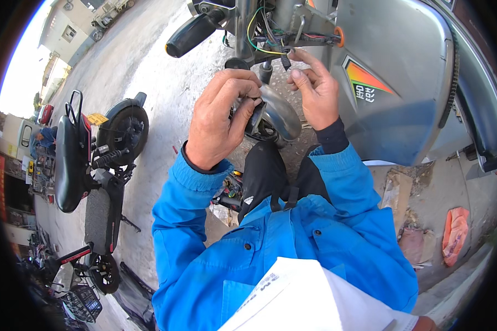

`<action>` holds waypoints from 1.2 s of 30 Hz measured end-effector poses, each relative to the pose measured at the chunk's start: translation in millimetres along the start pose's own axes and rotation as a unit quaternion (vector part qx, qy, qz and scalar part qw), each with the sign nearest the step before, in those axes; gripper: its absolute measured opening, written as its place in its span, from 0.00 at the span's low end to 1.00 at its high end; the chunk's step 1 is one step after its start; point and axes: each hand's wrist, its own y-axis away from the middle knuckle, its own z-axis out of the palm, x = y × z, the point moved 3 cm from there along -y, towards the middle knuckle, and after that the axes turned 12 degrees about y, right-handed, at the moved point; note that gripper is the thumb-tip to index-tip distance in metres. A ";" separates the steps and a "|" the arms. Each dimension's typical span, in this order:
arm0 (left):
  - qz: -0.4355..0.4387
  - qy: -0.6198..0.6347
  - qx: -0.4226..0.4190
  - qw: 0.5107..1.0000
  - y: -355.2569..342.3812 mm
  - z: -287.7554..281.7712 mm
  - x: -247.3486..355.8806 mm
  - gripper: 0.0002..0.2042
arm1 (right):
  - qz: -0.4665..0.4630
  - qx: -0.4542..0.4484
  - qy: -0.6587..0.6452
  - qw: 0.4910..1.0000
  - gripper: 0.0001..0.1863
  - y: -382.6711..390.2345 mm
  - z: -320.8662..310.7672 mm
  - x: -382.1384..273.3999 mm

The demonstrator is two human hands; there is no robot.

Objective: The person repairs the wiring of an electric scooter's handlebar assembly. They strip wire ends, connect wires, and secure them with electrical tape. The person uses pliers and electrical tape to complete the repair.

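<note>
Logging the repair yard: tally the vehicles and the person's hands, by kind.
Grey scooter being worked on: 1
Parked black electric scooter: 1
Left hand and right hand: 2
Total: 4

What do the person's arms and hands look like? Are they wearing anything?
Both arms are in bright blue jacket sleeves with gathered, stretchy ends. A dark inner cuff peeks out at each wrist, longer on the right. The left hand and right hand are bare: no gloves, and no rings or watch that I can see. The jacket front has small dark snap buttons.
</note>
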 end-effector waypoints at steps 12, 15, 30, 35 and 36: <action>0.130 -0.166 -0.115 0.971 -57.0 40.0 -17.2 0.14 | -0.252 0.068 0.368 0.893 0.16 -69.0 3.1 4.8; 0.116 -0.260 -0.065 0.956 -66.3 24.0 -29.7 0.11 | -0.286 0.082 0.348 0.889 0.14 -69.9 0.7 -0.1; 0.058 -0.280 -0.152 0.946 -102.3 21.9 -51.0 0.08 | -0.273 0.058 0.326 0.903 0.06 -82.7 -1.5 -6.1; 0.002 -0.359 -0.169 0.918 -111.4 28.3 -57.5 0.05 | -0.280 0.064 0.312 0.906 0.05 -84.2 -1.1 -3.1; -0.009 -0.373 -0.173 0.912 -114.0 29.0 -58.7 0.05 | -0.278 0.061 0.305 0.909 0.05 -84.4 -0.9 -1.8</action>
